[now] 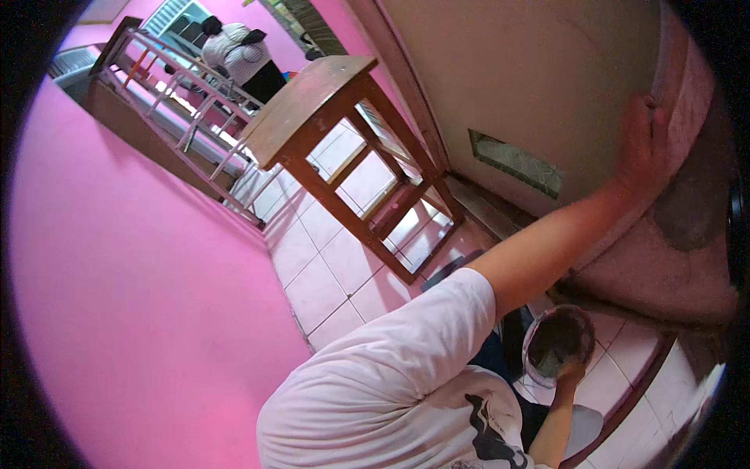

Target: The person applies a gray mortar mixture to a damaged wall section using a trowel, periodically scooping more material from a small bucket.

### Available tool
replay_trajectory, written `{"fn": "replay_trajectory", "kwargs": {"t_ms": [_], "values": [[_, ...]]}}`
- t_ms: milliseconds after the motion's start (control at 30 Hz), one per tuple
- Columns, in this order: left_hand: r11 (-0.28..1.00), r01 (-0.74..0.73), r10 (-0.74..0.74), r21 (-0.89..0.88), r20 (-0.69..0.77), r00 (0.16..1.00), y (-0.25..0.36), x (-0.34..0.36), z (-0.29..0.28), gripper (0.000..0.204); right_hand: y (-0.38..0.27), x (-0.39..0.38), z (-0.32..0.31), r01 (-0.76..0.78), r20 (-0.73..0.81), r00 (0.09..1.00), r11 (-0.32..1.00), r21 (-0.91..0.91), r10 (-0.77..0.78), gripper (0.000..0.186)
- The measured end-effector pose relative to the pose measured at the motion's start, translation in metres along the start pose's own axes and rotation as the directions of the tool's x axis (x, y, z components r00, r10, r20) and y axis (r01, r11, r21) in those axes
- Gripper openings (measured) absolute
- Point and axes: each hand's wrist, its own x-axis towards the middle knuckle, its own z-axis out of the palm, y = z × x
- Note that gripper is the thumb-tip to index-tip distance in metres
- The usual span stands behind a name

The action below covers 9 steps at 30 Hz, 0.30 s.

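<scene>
My left arm, in a white sleeve, stretches across to the upper right. At its end my left hand (645, 150) is against the light edge beside a beige panel (539, 86), its fingers bent together. Whether they hold some small thing cannot be made out. Low down on the right, my right hand (573, 370) is at the near rim of a round bucket (539, 367), its fingers over the rim and partly hidden inside. The bucket is stained, with dark, wet-looking contents or residue in it.
A wooden stool (312, 109) stands on the tiled floor (312, 258) ahead. Beyond it leans a pale metal ladder-like frame (195, 102) by the pink wall (141, 273). Another person (242, 59) in a light top is farther back. A rectangular opening (516, 162) pierces the panel.
</scene>
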Motion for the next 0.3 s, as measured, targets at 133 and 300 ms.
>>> {"fn": "replay_trajectory", "kwargs": {"t_ms": [133, 300], "values": [[0.801, 0.415, -0.346, -0.432, 0.231, 0.909, 0.038, -0.002, -0.026, 0.03, -0.005, -0.018, 0.014, 0.078, -0.427, 0.895, 0.901, 0.427, 0.125, 0.032], [0.829, 0.374, -0.305, -0.416, 0.224, 0.925, 0.04, -0.007, -0.039, 0.03, -0.02, -0.029, -0.02, -0.246, 0.159, 0.967, 0.892, 0.378, 0.2, 0.049]]}}
